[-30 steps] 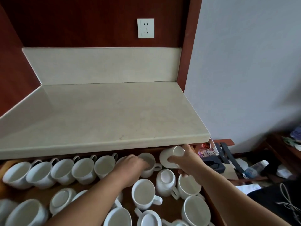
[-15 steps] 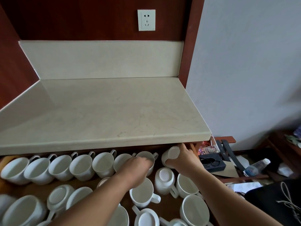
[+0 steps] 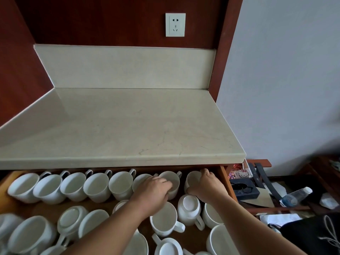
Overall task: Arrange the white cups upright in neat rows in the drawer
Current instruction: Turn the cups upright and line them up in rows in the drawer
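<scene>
Since a second ago the right hand [image 3: 206, 185] has brought its cup down from a tilt in the air, and the end cup [image 3: 193, 178] now sits mouth up in the drawer [image 3: 225, 179]. Closest to me, just in front of that hand, an overturned cup [image 3: 189, 207] shows its base. An upright cup [image 3: 164, 219] stands just in front of the left hand [image 3: 154, 192]. The right hand's fingers wrap round the end cup's side. The left hand hooks its curled fingers over the near rim of the neighbour cup [image 3: 170, 180], just beside the end cup. Leftward from the left hand runs the back row [image 3: 96, 186], cups side by side, handles pointing away. Beyond both hands the counter [image 3: 128, 129] overhangs them, with a socket [image 3: 175, 24] on the wall behind.
</scene>
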The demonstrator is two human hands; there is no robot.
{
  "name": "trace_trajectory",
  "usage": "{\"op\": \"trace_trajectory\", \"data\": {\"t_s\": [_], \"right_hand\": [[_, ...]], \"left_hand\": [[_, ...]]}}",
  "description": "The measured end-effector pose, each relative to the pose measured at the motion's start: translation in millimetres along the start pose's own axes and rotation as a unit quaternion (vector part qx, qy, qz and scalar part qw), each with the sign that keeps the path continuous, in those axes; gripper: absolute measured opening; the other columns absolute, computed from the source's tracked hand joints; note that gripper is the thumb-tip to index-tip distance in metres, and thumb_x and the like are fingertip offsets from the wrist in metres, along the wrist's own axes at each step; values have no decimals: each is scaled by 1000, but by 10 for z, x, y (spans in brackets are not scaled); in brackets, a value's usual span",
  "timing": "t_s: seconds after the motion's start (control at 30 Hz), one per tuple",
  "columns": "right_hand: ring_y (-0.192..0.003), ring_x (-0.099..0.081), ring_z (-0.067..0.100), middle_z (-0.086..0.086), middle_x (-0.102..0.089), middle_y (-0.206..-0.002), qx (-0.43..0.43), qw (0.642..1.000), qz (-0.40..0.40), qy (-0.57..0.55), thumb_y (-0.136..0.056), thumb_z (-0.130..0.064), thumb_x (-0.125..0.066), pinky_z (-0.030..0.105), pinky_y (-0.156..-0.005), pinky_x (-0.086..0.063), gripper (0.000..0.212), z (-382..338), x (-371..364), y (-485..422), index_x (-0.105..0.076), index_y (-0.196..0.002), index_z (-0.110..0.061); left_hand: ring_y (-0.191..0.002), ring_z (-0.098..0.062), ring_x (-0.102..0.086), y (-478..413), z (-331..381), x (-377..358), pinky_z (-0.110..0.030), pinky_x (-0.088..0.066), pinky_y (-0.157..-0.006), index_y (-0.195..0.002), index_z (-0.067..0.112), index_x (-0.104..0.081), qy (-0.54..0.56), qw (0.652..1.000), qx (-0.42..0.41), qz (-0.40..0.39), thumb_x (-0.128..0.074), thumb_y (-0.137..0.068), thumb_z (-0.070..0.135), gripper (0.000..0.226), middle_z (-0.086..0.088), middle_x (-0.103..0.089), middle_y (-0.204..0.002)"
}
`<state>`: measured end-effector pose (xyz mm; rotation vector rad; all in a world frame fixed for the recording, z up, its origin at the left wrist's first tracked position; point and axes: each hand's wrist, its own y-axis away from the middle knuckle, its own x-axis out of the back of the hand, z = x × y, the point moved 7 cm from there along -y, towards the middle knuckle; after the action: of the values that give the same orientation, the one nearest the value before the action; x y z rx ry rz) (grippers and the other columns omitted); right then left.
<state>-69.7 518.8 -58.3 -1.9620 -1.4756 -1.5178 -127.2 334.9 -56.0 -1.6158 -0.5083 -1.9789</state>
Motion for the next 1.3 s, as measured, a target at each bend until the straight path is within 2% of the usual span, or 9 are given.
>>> {"op": "trace_trajectory", "data": {"t_s": [0.23,0.37,0.57,0.67,0.8,0.9,1.03,1.17,1.3], "right_hand": [[-120,-55,24,2,-50,-136,32,999,4,-9,-66,-58,-78,36,-94,-49,103,-83,-76,-39,-34,-149,-16],[-119,-52,19,1,-49,-135,48,998,7,-30,-72,-52,-81,27,-86,-42,97,-80,-108,-53,-34,-148,-15],[-107,-50,16,1,-51,-130,48,997,8,-56,-71,-49,-82,27,-84,-42,95,-56,-119,-59,-36,-147,-17],[-100,-51,18,4,-54,-125,40,997,2,-67,-69,-49,-83,29,-80,-43,96,-46,-132,-69,-34,-148,-20],[-111,-58,22,4,-58,-127,27,997,0,-66,-71,-47,-83,30,-83,-47,101,-25,-143,-75,-30,-150,-16],[-112,-58,22,4,-57,-129,21,997,-4,-70,-70,-49,-85,30,-85,-50,102,-1,-146,-70,-31,-149,-14],[-113,-56,23,5,-55,-129,26,998,-11,-62,-69,-52,-84,31,-86,-48,99,-13,-147,-68,-34,-146,-14],[-104,-56,20,2,-57,-118,23,998,-13,-63,-70,-50,-81,30,-81,-49,93,-15,-150,-86,-37,-143,-14],[-97,-55,17,-1,-56,-112,20,998,-10,-64,-73,-48,-81,28,-73,-45,89,-15,-158,-71,-37,-143,-15]], "left_hand": [[-88,-27,-61,-32,21,4,-39,-47,-82,-84,21,-63,-36,999,-2,13,-53,-92,21,13,-2,-64,-85],[-81,-28,-58,-41,72,-11,-35,-34,-72,-80,22,-59,-38,999,11,31,-54,-90,18,12,-1,-62,-81],[-80,-25,-60,-61,48,-66,-37,-42,-75,-79,23,-61,-2,998,24,57,-54,-89,26,12,4,-63,-76],[-93,-23,-59,-15,29,-34,-38,-46,-84,-94,22,-66,28,997,30,61,-54,-90,28,14,3,-66,-92],[-108,-17,-59,200,-183,126,-33,-49,-92,-119,20,-68,92,984,96,118,-57,-84,16,37,5,-67,-116],[-105,-17,-58,377,-384,229,-34,-48,-90,-111,20,-66,96,975,142,141,-65,-81,14,32,6,-65,-112],[-111,-21,-56,445,-543,116,-33,-44,-93,-114,21,-66,30,992,123,27,-61,-79,23,36,4,-61,-122],[-88,-24,-60,432,-464,64,-36,-47,-74,-75,22,-59,-29,996,85,11,-55,-75,17,6,2,-62,-88],[-72,-24,-61,394,-427,24,-37,-46,-63,-66,30,-43,-59,994,86,35,-63,-76,19,25,4,-57,-72]]}}
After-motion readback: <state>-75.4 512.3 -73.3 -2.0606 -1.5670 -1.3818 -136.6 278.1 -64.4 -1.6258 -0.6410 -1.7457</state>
